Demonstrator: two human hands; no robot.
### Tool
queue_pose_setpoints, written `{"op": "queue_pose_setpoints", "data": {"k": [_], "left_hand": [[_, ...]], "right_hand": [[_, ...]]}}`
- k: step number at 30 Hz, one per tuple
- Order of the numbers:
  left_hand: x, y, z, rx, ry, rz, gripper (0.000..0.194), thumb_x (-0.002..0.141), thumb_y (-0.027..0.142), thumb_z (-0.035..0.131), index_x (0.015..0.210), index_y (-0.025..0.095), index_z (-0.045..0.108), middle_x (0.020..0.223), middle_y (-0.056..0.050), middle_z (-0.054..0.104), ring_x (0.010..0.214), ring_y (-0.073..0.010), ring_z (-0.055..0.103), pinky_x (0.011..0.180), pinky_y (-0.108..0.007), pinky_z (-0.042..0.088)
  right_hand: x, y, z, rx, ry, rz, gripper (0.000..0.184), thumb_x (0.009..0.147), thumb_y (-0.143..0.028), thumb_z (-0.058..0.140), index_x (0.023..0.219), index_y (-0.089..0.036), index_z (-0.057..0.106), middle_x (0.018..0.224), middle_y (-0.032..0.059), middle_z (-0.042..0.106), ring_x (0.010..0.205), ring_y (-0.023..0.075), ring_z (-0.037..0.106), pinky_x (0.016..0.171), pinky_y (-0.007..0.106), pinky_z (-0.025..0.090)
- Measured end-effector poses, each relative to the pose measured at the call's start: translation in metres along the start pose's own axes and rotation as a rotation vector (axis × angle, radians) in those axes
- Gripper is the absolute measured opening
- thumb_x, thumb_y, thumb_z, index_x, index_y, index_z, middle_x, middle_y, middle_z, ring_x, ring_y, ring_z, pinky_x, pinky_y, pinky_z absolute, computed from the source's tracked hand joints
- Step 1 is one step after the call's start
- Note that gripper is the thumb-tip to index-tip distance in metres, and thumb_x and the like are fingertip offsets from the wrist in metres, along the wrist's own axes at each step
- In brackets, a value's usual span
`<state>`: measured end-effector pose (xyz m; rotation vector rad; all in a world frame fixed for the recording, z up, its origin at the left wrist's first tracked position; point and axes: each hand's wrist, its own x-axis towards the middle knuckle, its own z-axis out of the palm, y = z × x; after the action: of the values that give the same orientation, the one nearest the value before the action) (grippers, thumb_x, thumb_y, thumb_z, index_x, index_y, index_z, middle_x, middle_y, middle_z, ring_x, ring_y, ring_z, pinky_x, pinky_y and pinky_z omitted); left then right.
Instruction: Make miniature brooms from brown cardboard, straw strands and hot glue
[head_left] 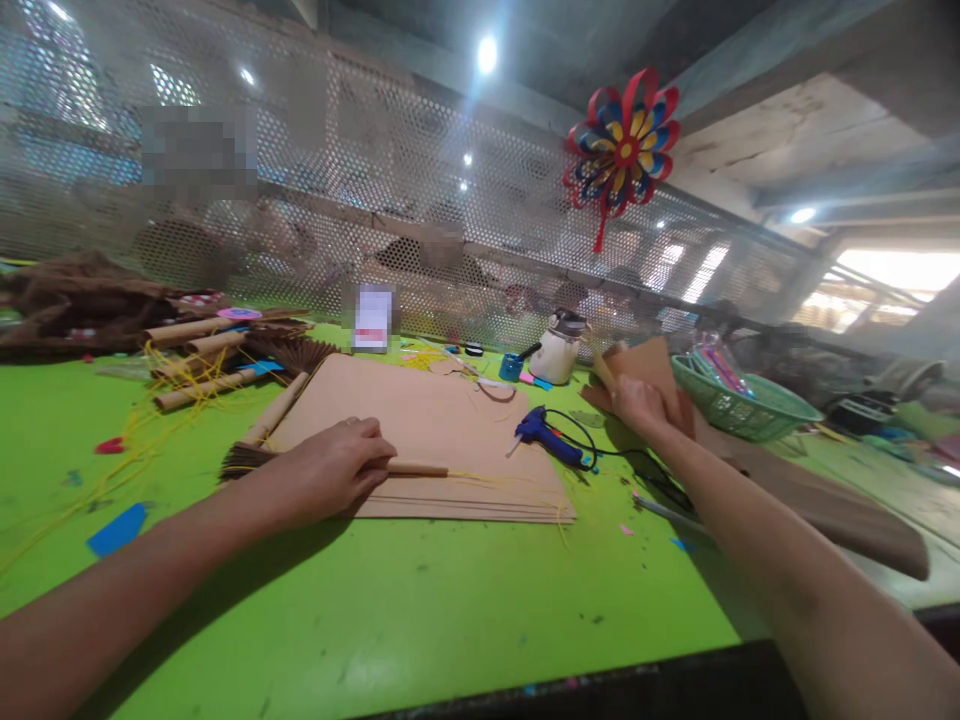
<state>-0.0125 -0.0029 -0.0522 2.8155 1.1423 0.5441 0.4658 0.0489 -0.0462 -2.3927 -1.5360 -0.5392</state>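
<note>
My left hand [351, 460] is closed on a slim brown paper tube [421, 468] over a stack of light brown paper sheets [420, 400]. Yellow string [510, 483] trails from the tube's right end across the sheets. Pleated brown paper [246, 460] shows behind my left wrist. Off to the right, my right hand [639, 402] grips folded brown paper [651, 368], its fingers partly hidden. Between my hands, a blue glue gun [551, 438] lies at the right edge of the stack, its nozzle over the sheets.
Paper tubes [206, 388] tangled in yellow string lie at the left. A white jug [559, 348] and a small blue jar [511, 367] stand behind the sheets. A green basket [750, 405] and a long brown paper roll [832, 495] are at the right, before a perforated metal screen [420, 180].
</note>
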Motion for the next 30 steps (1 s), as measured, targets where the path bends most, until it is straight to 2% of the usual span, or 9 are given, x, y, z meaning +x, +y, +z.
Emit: {"op": "queue_pose_setpoints", "data": {"k": [4, 7, 10, 15, 19, 25, 28, 30], "left_hand": [[0.0, 0.003, -0.004, -0.022, -0.054, 0.023, 0.03, 0.084, 0.036, 0.043, 0.083, 0.02, 0.068, 0.08, -0.007, 0.057, 0.078, -0.0203, 0.054, 0.074, -0.031, 0.04], [0.0, 0.004, -0.007, -0.005, -0.08, 0.034, 0.031, 0.084, 0.035, 0.041, 0.085, 0.02, 0.068, 0.081, -0.007, 0.057, 0.079, -0.0211, 0.054, 0.073, -0.031, 0.04], [-0.001, 0.002, -0.007, 0.001, -0.082, 0.019, 0.032, 0.083, 0.035, 0.041, 0.093, 0.02, 0.067, 0.086, -0.008, 0.059, 0.082, -0.0223, 0.055, 0.076, -0.032, 0.041], [-0.003, 0.001, -0.01, -0.053, -0.065, -0.02, 0.039, 0.079, 0.038, 0.043, 0.105, 0.018, 0.064, 0.093, -0.01, 0.06, 0.086, -0.0242, 0.056, 0.078, -0.033, 0.042], [-0.004, 0.005, -0.014, -0.069, -0.07, -0.044, 0.043, 0.077, 0.039, 0.042, 0.107, 0.017, 0.064, 0.092, -0.01, 0.06, 0.083, -0.0234, 0.057, 0.075, -0.032, 0.043], [-0.005, -0.003, -0.009, -0.133, -0.04, -0.062, 0.048, 0.079, 0.048, 0.041, 0.108, 0.016, 0.062, 0.096, -0.011, 0.061, 0.083, -0.0228, 0.059, 0.073, -0.031, 0.045], [-0.006, -0.007, -0.005, -0.194, -0.024, -0.058, 0.053, 0.08, 0.053, 0.041, 0.114, 0.016, 0.058, 0.103, -0.012, 0.059, 0.086, -0.0223, 0.06, 0.076, -0.031, 0.046], [-0.005, -0.006, -0.004, -0.249, -0.008, -0.083, 0.056, 0.081, 0.055, 0.041, 0.12, 0.017, 0.053, 0.108, -0.013, 0.056, 0.087, -0.0219, 0.06, 0.078, -0.033, 0.046]], "right_hand": [[-0.01, -0.008, -0.023, 0.178, 0.125, -0.001, 0.029, 0.084, -0.024, 0.045, 0.098, -0.005, 0.061, 0.089, 0.0198, 0.066, 0.083, 0.0242, 0.061, 0.071, 0.03, 0.042], [-0.019, -0.008, -0.039, 0.346, 0.225, -0.007, 0.027, 0.081, -0.024, 0.044, 0.093, -0.01, 0.064, 0.089, 0.0138, 0.068, 0.08, 0.0213, 0.061, 0.069, 0.027, 0.043], [-0.03, -0.008, -0.049, 0.519, 0.297, 0.01, 0.028, 0.077, -0.025, 0.044, 0.091, -0.011, 0.064, 0.085, 0.0115, 0.069, 0.072, 0.0193, 0.061, 0.062, 0.025, 0.045], [-0.053, -0.01, -0.061, 0.806, 0.351, 0.023, 0.038, 0.077, -0.039, 0.046, 0.091, -0.008, 0.063, 0.077, 0.0109, 0.069, 0.051, 0.0154, 0.058, 0.048, 0.025, 0.046], [-0.073, -0.014, -0.069, 0.977, 0.396, 0.012, 0.045, 0.072, -0.051, 0.054, 0.086, -0.009, 0.064, 0.076, 0.0105, 0.068, 0.053, 0.0148, 0.058, 0.047, 0.025, 0.047], [-0.102, -0.03, -0.093, 1.128, 0.44, -0.023, 0.038, 0.071, -0.049, 0.061, 0.079, -0.012, 0.063, 0.064, 0.0031, 0.063, 0.046, 0.0112, 0.051, 0.043, 0.023, 0.043], [-0.131, -0.05, -0.116, 1.124, 0.578, -0.144, 0.024, 0.075, -0.038, 0.063, 0.074, -0.014, 0.064, 0.062, 0.0012, 0.061, 0.05, 0.0106, 0.051, 0.045, 0.022, 0.041], [-0.157, -0.07, -0.131, 0.995, 0.62, -0.343, 0.013, 0.077, -0.029, 0.064, 0.074, -0.016, 0.064, 0.063, 0.0004, 0.061, 0.053, 0.0109, 0.052, 0.05, 0.023, 0.042]]}}
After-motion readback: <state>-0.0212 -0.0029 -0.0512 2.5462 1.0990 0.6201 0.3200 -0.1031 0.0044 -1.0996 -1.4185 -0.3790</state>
